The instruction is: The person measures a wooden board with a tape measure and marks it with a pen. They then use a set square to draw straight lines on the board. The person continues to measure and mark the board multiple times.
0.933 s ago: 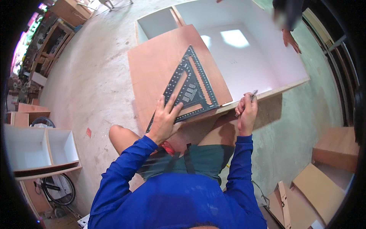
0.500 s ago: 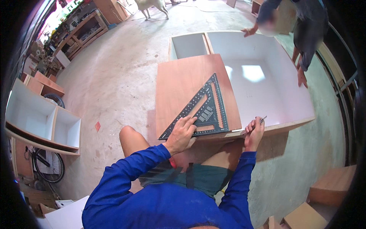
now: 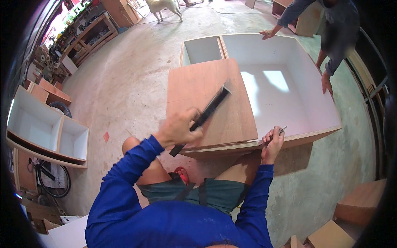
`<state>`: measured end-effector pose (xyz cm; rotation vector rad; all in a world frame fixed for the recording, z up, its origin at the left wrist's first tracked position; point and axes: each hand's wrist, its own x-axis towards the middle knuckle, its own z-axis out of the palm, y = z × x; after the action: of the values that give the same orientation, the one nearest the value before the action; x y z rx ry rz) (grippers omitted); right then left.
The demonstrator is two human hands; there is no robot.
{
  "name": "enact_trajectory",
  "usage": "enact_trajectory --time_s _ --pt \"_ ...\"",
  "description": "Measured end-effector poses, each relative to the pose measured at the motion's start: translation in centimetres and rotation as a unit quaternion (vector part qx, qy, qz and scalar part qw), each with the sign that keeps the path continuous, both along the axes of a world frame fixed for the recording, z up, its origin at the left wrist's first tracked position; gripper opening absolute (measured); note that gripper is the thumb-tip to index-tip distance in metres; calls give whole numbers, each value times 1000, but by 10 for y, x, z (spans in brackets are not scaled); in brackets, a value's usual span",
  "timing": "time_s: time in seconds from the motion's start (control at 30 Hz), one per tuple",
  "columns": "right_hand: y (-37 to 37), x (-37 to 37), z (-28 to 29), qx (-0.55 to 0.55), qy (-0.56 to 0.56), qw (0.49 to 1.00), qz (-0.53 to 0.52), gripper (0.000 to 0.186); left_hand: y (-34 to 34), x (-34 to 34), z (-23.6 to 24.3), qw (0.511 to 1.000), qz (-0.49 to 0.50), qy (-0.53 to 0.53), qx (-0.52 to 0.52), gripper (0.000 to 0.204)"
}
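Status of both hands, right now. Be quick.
Left hand: closed on the black tool, seen nearly edge-on.
Right hand: closed, holding a slim pen-like tool.

A bright blue shirt (image 3: 165, 221) has long, wrinkled sleeves (image 3: 117, 186) with cuffs (image 3: 153, 145) reaching the bare left hand (image 3: 177, 129) and right hand (image 3: 273, 144). Dark green shorts (image 3: 223, 193) carry two blackish straps (image 3: 202, 194); a red sandal (image 3: 184, 178) shows.

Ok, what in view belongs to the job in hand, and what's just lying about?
In use: black straight-edged tool, left hand; pen-like tool, right hand; brown panel; white-lined cabinet under it.
Lying about: smaller cabinet; red scrap; beige board.
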<state>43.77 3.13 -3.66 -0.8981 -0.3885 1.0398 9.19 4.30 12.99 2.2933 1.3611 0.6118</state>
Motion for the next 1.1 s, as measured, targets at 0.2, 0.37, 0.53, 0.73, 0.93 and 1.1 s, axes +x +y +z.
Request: enact_trajectory --time_s 0.2,0.37,0.53,0.73,0.93,1.1 --pt "2 -7 3 -10 -34 999 -19 12 52 -60 34 977 121 -146 -94 29" --pt "3 -2 4 -26 0 1000 -11 12 85 -115 23 944 190 -195 -187 47" --pt "13 11 12 -43 -135 989 -53 13 141 -160 -9 923 209 -241 -217 41" --pt "27 -11 8 -87 -531 830 -148 21 234 -194 -59 974 195 -48 -104 37" --pt "11 -14 -13 -119 -596 743 -281 21 318 -205 -104 990 131 58 -8 37" --pt "8 -10 -23 -102 -554 782 -268 23 365 -197 -117 992 111 63 -10 31"
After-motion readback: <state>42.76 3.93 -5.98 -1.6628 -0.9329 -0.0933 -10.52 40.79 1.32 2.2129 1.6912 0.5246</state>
